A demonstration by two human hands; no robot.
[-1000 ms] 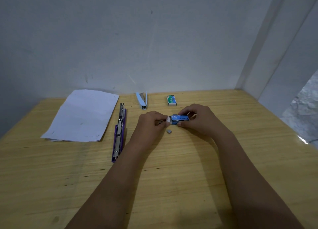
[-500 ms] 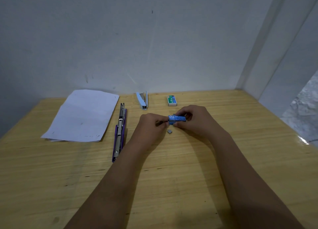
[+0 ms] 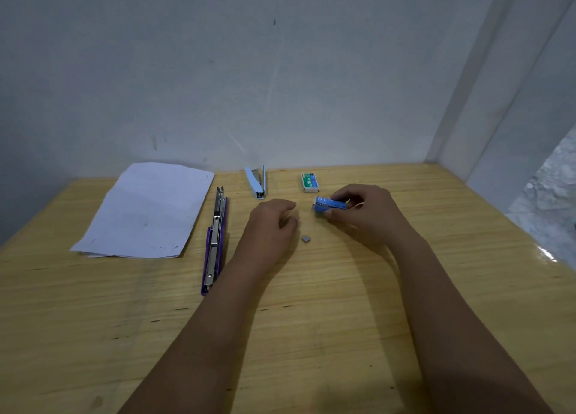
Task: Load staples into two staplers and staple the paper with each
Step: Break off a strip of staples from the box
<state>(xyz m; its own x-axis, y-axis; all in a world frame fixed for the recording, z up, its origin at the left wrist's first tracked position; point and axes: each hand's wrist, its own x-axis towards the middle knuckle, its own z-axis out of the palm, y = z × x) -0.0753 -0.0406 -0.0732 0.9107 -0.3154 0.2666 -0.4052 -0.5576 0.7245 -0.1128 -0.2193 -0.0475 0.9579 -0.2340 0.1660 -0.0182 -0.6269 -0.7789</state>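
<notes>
Wooden surface [image 3: 311, 335] against a grey wall [image 3: 280, 86]. My right grip [image 3: 364, 211] pinches a blue staple box [image 3: 328, 204]. My left grip [image 3: 271, 223] is curled nearby; I cannot tell if it holds anything. Opened flat, the purple stapler [image 3: 215, 239] lies beside the paper [image 3: 146, 211], and the light blue stapler [image 3: 257, 183] sits by the wall.

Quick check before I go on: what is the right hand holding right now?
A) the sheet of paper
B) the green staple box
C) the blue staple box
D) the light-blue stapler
C: the right hand has its fingers curled round the blue staple box, lifted just off the table, while the green staple box lies untouched nearer the wall.
</notes>
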